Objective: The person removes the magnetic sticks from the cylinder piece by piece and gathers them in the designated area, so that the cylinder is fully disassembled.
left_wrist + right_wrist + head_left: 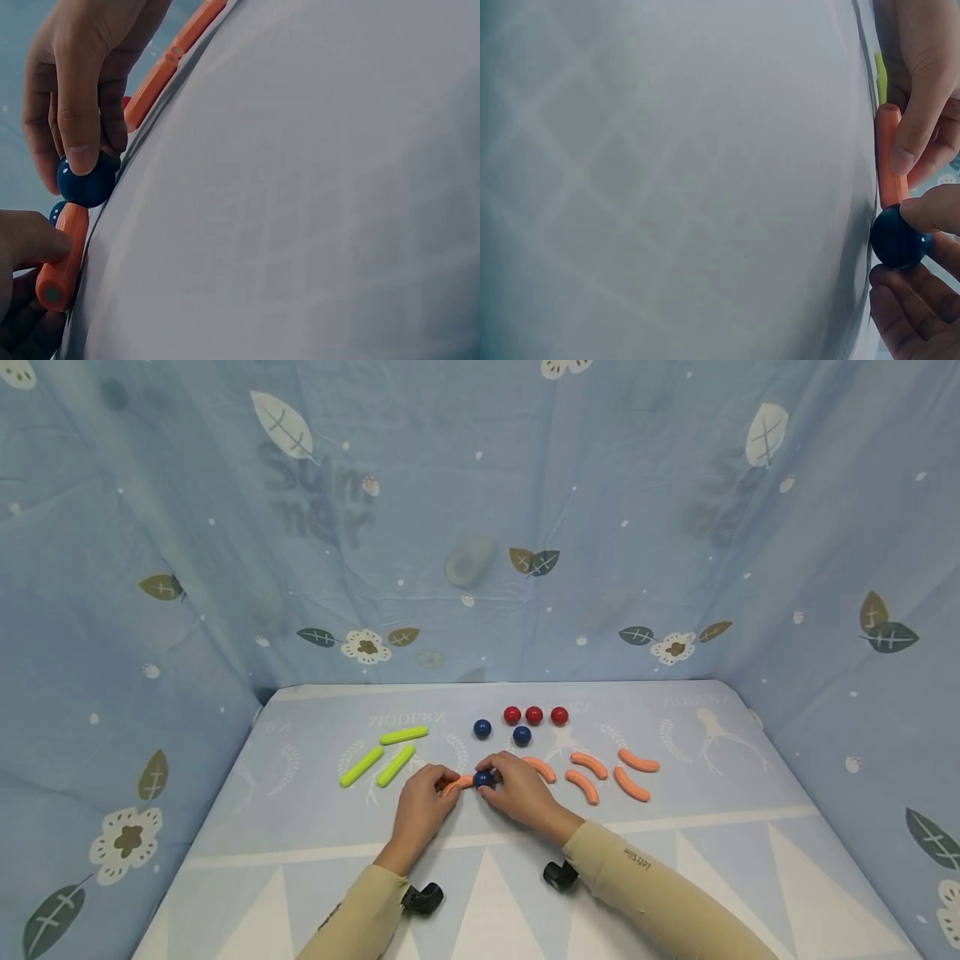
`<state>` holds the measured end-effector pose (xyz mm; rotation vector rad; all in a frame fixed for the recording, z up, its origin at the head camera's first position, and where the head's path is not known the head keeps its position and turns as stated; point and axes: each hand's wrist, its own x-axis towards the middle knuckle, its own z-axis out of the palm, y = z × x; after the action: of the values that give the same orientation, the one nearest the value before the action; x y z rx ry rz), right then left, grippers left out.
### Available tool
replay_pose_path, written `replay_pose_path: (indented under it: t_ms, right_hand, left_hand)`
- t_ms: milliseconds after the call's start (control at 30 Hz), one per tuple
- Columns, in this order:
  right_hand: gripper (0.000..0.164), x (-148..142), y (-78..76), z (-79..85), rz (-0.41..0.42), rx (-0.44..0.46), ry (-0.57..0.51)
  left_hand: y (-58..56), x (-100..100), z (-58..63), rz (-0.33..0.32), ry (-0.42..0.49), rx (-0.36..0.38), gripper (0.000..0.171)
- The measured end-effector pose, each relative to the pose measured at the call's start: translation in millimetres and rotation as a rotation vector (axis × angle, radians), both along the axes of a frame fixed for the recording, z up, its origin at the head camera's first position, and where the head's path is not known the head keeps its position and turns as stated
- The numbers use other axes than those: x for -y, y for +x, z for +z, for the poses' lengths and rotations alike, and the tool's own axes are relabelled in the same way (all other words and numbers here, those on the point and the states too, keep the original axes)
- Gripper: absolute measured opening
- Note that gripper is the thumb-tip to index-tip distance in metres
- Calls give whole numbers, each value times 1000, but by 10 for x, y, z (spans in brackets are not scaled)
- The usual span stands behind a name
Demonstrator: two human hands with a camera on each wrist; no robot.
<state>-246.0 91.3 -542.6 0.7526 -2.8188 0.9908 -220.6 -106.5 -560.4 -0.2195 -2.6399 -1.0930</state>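
My left hand (422,803) pinches a curved orange rod (458,784) between thumb and fingers near the middle of the table. A shiny dark blue ball (483,779) touches the rod's right end, and the fingers of my right hand (522,790) grip it. In the left wrist view the orange rod (67,259) shows a small grey disc in its free end face, and its other end meets the blue ball (87,181). The right wrist view shows the thumb of my right hand (930,285) on the ball (897,238), close to the joint.
Beyond my hands lie two loose blue balls (522,736) and three red balls (534,716). Three lime green straight rods (362,767) lie to the left. Several curved orange rods (589,766) lie on the right. Patterned blue curtain (465,527) surrounds the table.
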Motion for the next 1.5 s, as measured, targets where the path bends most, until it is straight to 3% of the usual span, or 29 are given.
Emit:
replay_pose_path:
  t_ms: [267,533,900,1500]
  right_hand:
    - [26,-35,-44,43,-43,-2,-26]
    - [28,-122,-225,46,-120,26,-46]
    - [30,-97,-401,52,-139,15,-12]
    - [30,-36,-413,37,-162,27,-6]
  left_hand:
    - [3,-11,12,6,-7,-4,11]
    - [6,-9,7,5,-7,-6,11]
    - [15,-11,12,6,2,13,10]
    - [18,-5,5,7,25,31,10]
